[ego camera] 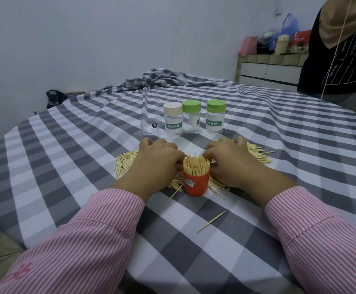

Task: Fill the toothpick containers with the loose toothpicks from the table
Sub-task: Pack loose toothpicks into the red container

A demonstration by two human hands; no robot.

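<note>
An orange container (195, 184) stands near me, packed with upright toothpicks. Loose toothpicks (124, 161) lie spread on the checked cloth around and behind it. My left hand (159, 161) rests on the pile left of the container, fingers curled down over the toothpicks. My right hand (230, 161) does the same on the right; the fingertips of both are hidden. Behind stand three clear containers labelled TOOTHPICK: one with a beige lid (172, 118) and two with green lids (191, 116) (215, 116). A single toothpick (211, 221) lies apart, close to me.
A small clear lidless cup (149, 126) sits left of the beige-lidded container. A person in a black shirt (340, 56) stands at the table's far right. Bunched cloth (151, 80) lies at the far edge. A cabinet with bags (272, 60) is behind.
</note>
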